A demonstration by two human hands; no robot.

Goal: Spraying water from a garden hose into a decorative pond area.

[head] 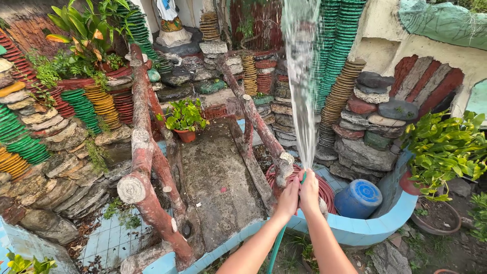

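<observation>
My left hand (288, 197) and my right hand (309, 193) are pressed together around the end of a green hose (274, 248), which runs down between my forearms. A broad jet of water (300, 76) sprays up and away from the hands toward the stacked rock wall (362, 127). Both hands hover over the rim of a light blue basin wall (365, 231). Just behind the hands lies a coiled red hose (327, 190).
A blue barrel (359, 198) lies inside the basin to the right. A small concrete footbridge (215, 182) with log-like railings (144, 167) spans the tiled pool. Potted plants stand at the bridge's far end (185, 119) and at the right (441, 152).
</observation>
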